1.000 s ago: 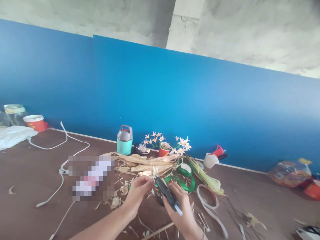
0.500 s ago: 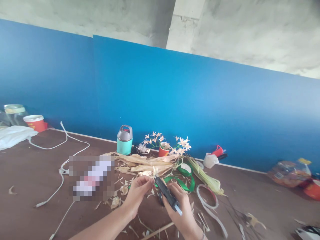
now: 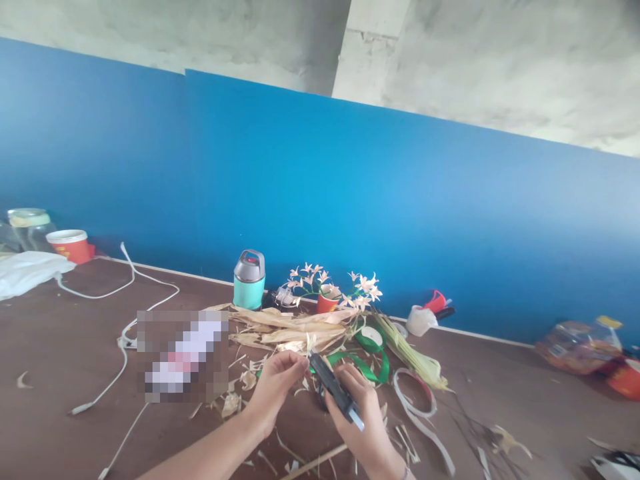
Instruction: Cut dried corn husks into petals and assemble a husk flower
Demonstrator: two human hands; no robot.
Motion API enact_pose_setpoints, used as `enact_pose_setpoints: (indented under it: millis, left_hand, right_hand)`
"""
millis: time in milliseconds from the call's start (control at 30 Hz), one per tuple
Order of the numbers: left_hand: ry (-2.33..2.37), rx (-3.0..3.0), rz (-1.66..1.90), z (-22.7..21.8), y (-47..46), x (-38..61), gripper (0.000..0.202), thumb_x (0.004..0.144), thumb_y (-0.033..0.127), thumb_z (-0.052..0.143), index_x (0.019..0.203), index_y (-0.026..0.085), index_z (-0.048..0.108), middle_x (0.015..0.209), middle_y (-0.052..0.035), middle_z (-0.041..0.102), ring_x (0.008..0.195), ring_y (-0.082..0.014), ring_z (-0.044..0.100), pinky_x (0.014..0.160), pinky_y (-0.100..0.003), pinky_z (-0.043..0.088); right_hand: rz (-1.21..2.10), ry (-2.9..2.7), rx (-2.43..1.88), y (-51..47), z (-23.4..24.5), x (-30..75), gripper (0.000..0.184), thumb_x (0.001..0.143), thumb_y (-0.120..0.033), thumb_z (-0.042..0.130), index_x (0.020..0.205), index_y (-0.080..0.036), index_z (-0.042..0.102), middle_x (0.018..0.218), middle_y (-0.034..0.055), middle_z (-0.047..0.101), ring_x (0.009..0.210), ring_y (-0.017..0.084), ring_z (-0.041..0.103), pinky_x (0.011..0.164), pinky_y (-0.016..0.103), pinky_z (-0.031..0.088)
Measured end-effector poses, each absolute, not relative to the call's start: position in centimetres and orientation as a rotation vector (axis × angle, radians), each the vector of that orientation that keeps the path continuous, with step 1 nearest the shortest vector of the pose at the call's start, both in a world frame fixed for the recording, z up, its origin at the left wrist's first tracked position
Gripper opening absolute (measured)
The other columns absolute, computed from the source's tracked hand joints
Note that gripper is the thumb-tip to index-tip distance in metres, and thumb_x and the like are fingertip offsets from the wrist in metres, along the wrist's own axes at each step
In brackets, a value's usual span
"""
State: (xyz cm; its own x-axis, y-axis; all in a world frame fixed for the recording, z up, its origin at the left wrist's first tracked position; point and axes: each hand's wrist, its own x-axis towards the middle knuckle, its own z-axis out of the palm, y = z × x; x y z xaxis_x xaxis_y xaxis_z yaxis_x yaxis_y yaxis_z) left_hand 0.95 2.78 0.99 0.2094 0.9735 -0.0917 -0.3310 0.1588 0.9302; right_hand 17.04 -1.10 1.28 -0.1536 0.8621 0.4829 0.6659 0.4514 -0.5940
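Observation:
My right hand (image 3: 363,420) is closed round a black glue gun (image 3: 336,391), its nozzle pointing up and left. My left hand (image 3: 274,385) pinches a small pale piece of dried husk between thumb and fingers, right at the gun's tip. Both hands hover low over the brown table (image 3: 65,353). Just beyond them lie a heap of dried corn husks (image 3: 285,328) and a loop of green ribbon (image 3: 367,353).
A teal flask (image 3: 249,280) and a red cup of husk flowers (image 3: 327,293) stand by the blue wall. White cables (image 3: 125,333) trail at left, white ribbon (image 3: 420,413) curls at right. A red cup (image 3: 70,245) and jar sit far left, bags far right.

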Motion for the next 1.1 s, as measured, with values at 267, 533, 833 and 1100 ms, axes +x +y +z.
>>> enact_pose_setpoints:
  millis: [267, 533, 833, 1100]
  left_hand:
    - [0.870, 0.919, 1.113, 0.62, 2.95, 0.95, 0.029, 0.060, 0.041, 0.074, 0.058, 0.015, 0.061, 0.055, 0.0022, 0.056, 0.051, -0.0085, 0.041, 0.051, -0.020, 0.031]
    - [0.861, 0.916, 1.142, 0.99, 2.74, 0.94, 0.028, 0.060, 0.040, 0.075, 0.058, 0.016, 0.062, 0.056, 0.0018, 0.058, 0.055, -0.0098, 0.047, 0.056, -0.020, 0.035]
    - [0.861, 0.900, 1.145, 0.98, 2.74, 0.95, 0.029, 0.060, 0.040, 0.075, 0.058, 0.016, 0.061, 0.056, 0.0019, 0.058, 0.053, -0.0095, 0.046, 0.054, -0.020, 0.035]
    - [0.824, 0.891, 1.159, 1.38, 2.51, 0.92, 0.028, 0.061, 0.040, 0.075, 0.058, 0.015, 0.062, 0.056, 0.0014, 0.058, 0.054, -0.0097, 0.048, 0.054, -0.020, 0.036]
  right_hand:
    - [0.300, -1.900, -1.298, -1.13, 1.45, 17.01, 0.015, 0.072, -0.005, 0.050, 0.071, -0.021, 0.049, 0.074, 0.0009, 0.055, 0.067, 0.015, 0.056, 0.062, 0.024, 0.045]
    - [0.329, -1.902, -1.309, -1.11, 1.11, 17.24, 0.013, 0.074, -0.007, 0.050, 0.073, -0.020, 0.050, 0.076, 0.0015, 0.054, 0.070, 0.016, 0.056, 0.065, 0.025, 0.045]
    - [0.305, -1.895, -1.304, -1.16, 1.29, 17.06, 0.014, 0.073, -0.007, 0.050, 0.070, -0.021, 0.049, 0.073, 0.0005, 0.054, 0.066, 0.015, 0.056, 0.063, 0.023, 0.044]
    - [0.306, -1.881, -1.314, -1.14, 1.32, 17.20, 0.012, 0.073, -0.009, 0.050, 0.074, -0.021, 0.052, 0.074, 0.0014, 0.056, 0.069, 0.016, 0.056, 0.064, 0.025, 0.045]
